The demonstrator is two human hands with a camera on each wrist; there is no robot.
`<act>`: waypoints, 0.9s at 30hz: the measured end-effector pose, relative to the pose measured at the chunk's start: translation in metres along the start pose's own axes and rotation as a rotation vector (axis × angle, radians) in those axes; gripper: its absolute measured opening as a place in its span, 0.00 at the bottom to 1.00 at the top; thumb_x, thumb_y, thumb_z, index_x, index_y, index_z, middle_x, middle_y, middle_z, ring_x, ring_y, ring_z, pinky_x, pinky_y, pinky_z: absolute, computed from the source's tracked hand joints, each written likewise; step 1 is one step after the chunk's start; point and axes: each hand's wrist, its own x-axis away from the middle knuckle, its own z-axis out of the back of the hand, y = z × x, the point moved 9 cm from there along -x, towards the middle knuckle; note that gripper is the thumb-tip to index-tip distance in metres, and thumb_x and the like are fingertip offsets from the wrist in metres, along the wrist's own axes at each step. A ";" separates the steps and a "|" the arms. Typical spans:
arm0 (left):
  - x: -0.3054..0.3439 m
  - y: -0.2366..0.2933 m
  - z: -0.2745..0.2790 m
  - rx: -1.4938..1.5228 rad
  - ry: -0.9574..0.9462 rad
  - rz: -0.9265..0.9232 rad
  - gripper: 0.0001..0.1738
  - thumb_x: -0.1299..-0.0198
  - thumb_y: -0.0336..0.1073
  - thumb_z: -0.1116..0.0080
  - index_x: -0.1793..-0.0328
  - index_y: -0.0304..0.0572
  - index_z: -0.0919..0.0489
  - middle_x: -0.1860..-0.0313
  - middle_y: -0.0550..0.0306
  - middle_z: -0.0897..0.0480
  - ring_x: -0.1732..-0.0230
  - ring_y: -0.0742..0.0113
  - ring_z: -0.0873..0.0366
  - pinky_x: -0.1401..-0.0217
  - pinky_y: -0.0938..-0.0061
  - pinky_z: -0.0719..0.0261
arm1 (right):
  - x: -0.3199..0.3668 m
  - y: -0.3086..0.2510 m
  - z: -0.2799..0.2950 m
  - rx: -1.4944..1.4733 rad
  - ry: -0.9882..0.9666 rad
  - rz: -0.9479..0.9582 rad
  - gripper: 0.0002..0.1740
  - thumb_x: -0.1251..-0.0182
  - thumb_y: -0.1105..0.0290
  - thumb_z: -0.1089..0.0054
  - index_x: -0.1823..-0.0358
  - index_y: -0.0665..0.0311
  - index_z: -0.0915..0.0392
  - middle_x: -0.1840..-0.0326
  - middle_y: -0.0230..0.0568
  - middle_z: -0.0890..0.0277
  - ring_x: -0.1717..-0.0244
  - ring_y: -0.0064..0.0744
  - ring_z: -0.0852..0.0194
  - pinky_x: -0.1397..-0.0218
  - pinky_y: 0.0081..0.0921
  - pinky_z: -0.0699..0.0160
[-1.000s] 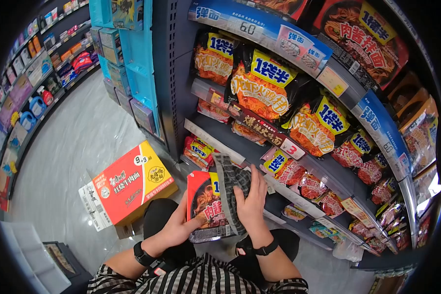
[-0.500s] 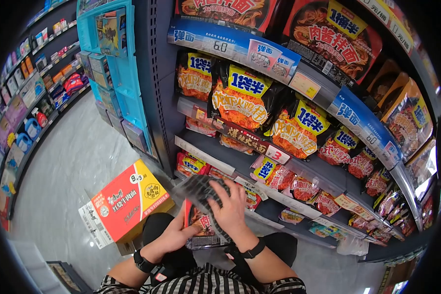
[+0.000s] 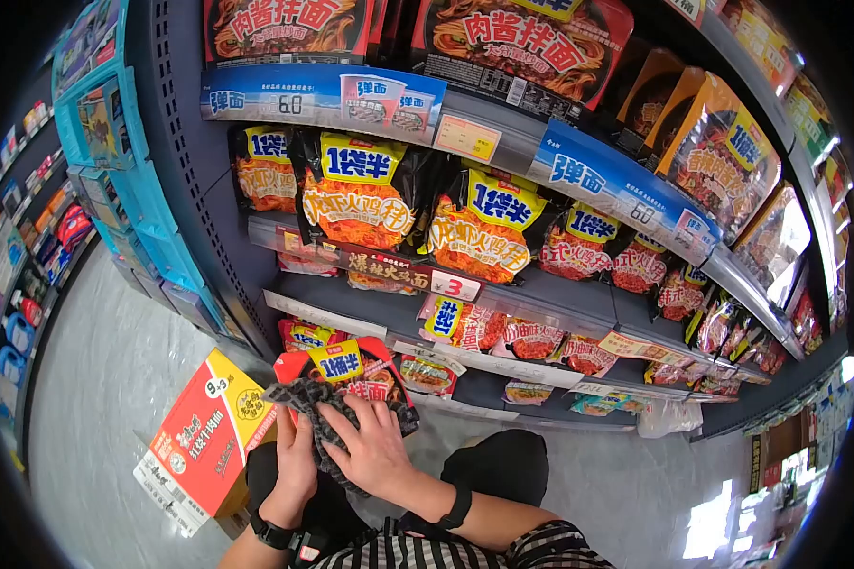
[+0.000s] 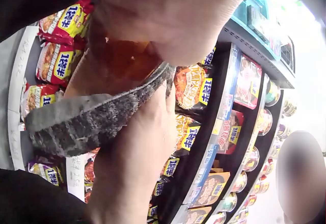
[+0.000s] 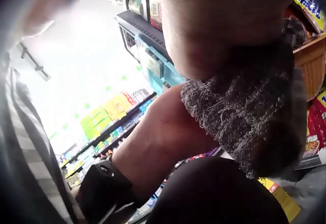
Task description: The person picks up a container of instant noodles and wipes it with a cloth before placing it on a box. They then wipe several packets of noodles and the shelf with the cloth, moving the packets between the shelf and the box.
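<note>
In the head view a red and black boxed noodle pack [image 3: 361,365] with a yellow and blue label is held in front of the lower shelves. My left hand [image 3: 294,465] grips it from the left side, its fingers partly hidden behind the pack and cloth. A dark grey, fuzzy cloth [image 3: 302,398] lies bunched over the pack's near side. My right hand [image 3: 375,450] holds this cloth against the pack with bent fingers. The left wrist view shows the cloth [image 4: 97,122] as a folded strip by the pack's brown underside [image 4: 119,61]; the right wrist view shows its looped texture close up.
A red and yellow carton [image 3: 204,431] stands on the floor at the left. Shelves ahead carry bagged noodles [image 3: 356,199] and larger boxed noodles [image 3: 522,47], with price strips [image 3: 484,136] along their edges. A blue display rack [image 3: 114,190] is at the left.
The pack has turned and moved left towards the lower shelf. The cloth has gone from spread flat to bunched, with my right hand moving over it. The head view has swung right.
</note>
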 end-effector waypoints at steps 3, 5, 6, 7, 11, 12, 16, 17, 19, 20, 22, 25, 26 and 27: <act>0.000 0.013 -0.006 -0.074 0.011 -0.088 0.30 0.28 0.30 0.57 0.22 0.43 0.49 0.38 0.59 0.29 0.47 0.77 0.30 0.47 0.81 0.30 | 0.004 0.005 0.006 0.016 0.026 0.048 0.31 0.47 0.60 0.33 0.38 0.51 0.26 0.43 0.48 0.34 0.47 0.48 0.37 0.45 0.41 0.33; 0.002 0.010 -0.004 -0.198 -0.094 0.003 0.31 0.29 0.29 0.55 0.22 0.42 0.48 0.38 0.59 0.29 0.47 0.76 0.30 0.46 0.80 0.30 | 0.007 0.022 0.010 0.052 0.063 0.044 0.33 0.48 0.59 0.33 0.37 0.48 0.27 0.42 0.46 0.34 0.47 0.48 0.36 0.44 0.42 0.34; 0.005 0.020 -0.010 -0.204 -0.109 0.010 0.30 0.29 0.30 0.54 0.23 0.39 0.46 0.40 0.59 0.28 0.43 0.73 0.30 0.40 0.76 0.31 | 0.006 0.036 0.012 0.096 0.059 -0.018 0.32 0.49 0.60 0.33 0.38 0.48 0.27 0.43 0.46 0.34 0.47 0.49 0.36 0.44 0.42 0.34; 0.004 0.031 -0.012 -0.234 -0.126 -0.155 0.30 0.29 0.31 0.53 0.23 0.37 0.46 0.42 0.58 0.26 0.41 0.71 0.30 0.36 0.74 0.32 | 0.004 0.052 0.015 0.146 0.060 -0.080 0.32 0.49 0.61 0.32 0.39 0.49 0.27 0.43 0.47 0.34 0.47 0.49 0.36 0.43 0.43 0.34; 0.010 0.043 -0.011 -0.295 -0.194 -0.068 0.27 0.30 0.31 0.51 0.27 0.35 0.41 0.41 0.57 0.24 0.43 0.73 0.29 0.37 0.75 0.31 | 0.006 0.128 0.030 -0.089 0.180 -0.322 0.25 0.40 0.63 0.37 0.39 0.56 0.27 0.44 0.50 0.32 0.43 0.53 0.34 0.39 0.44 0.33; 0.010 0.041 -0.010 -0.292 -0.232 -0.026 0.26 0.30 0.32 0.51 0.28 0.34 0.39 0.40 0.55 0.25 0.42 0.72 0.29 0.37 0.74 0.31 | 0.006 0.143 0.031 -0.219 0.177 -0.384 0.23 0.35 0.62 0.39 0.39 0.59 0.28 0.44 0.52 0.31 0.41 0.53 0.33 0.39 0.43 0.32; 0.013 0.044 -0.013 -0.341 -0.297 0.133 0.27 0.33 0.30 0.48 0.29 0.34 0.38 0.40 0.55 0.25 0.41 0.73 0.29 0.38 0.76 0.30 | -0.002 0.129 0.053 -0.207 0.206 -0.315 0.24 0.37 0.63 0.38 0.40 0.60 0.26 0.43 0.51 0.32 0.41 0.54 0.34 0.38 0.44 0.34; 0.012 0.044 -0.015 -0.341 -0.291 0.139 0.27 0.33 0.30 0.48 0.29 0.34 0.38 0.40 0.55 0.25 0.41 0.73 0.29 0.38 0.76 0.30 | -0.007 0.111 0.059 -0.029 0.206 -0.224 0.25 0.39 0.63 0.36 0.40 0.59 0.26 0.42 0.50 0.33 0.41 0.54 0.35 0.39 0.45 0.34; 0.012 0.045 -0.031 -0.262 -0.340 0.076 0.32 0.35 0.27 0.47 0.25 0.34 0.43 0.37 0.55 0.27 0.39 0.73 0.31 0.36 0.76 0.32 | -0.010 0.088 0.057 0.143 0.201 -0.132 0.26 0.41 0.64 0.35 0.40 0.58 0.26 0.42 0.49 0.34 0.42 0.54 0.36 0.39 0.46 0.35; 0.012 0.042 -0.037 -0.243 -0.358 0.074 0.38 0.36 0.28 0.44 0.22 0.35 0.49 0.35 0.55 0.29 0.37 0.73 0.32 0.33 0.74 0.34 | -0.011 0.081 0.049 0.154 0.160 -0.119 0.26 0.42 0.65 0.35 0.40 0.58 0.26 0.42 0.51 0.34 0.41 0.54 0.37 0.39 0.46 0.35; 0.008 0.034 -0.041 -0.280 -0.348 0.007 0.40 0.36 0.30 0.42 0.22 0.35 0.50 0.35 0.55 0.30 0.37 0.72 0.32 0.33 0.74 0.34 | -0.013 0.068 0.033 0.114 0.122 -0.084 0.27 0.45 0.67 0.35 0.41 0.57 0.25 0.43 0.52 0.34 0.44 0.55 0.36 0.40 0.46 0.35; 0.005 0.025 -0.037 -0.313 -0.335 -0.050 0.40 0.35 0.34 0.40 0.22 0.35 0.49 0.33 0.54 0.31 0.36 0.69 0.32 0.33 0.72 0.34 | -0.011 0.033 0.021 0.053 0.082 -0.002 0.27 0.47 0.69 0.34 0.42 0.57 0.25 0.44 0.51 0.34 0.47 0.55 0.35 0.42 0.46 0.34; 0.005 0.019 -0.034 -0.306 -0.334 0.010 0.39 0.35 0.33 0.41 0.23 0.35 0.47 0.33 0.53 0.31 0.36 0.68 0.32 0.33 0.71 0.33 | -0.008 0.025 0.014 0.060 0.080 0.062 0.30 0.49 0.67 0.33 0.40 0.52 0.26 0.43 0.47 0.34 0.49 0.49 0.35 0.46 0.43 0.33; 0.005 0.013 -0.032 -0.300 -0.333 0.070 0.37 0.35 0.33 0.41 0.24 0.34 0.46 0.33 0.52 0.31 0.36 0.68 0.32 0.33 0.70 0.33 | -0.007 0.017 0.010 0.037 0.042 0.101 0.30 0.49 0.67 0.34 0.39 0.52 0.25 0.43 0.46 0.34 0.49 0.48 0.35 0.46 0.42 0.33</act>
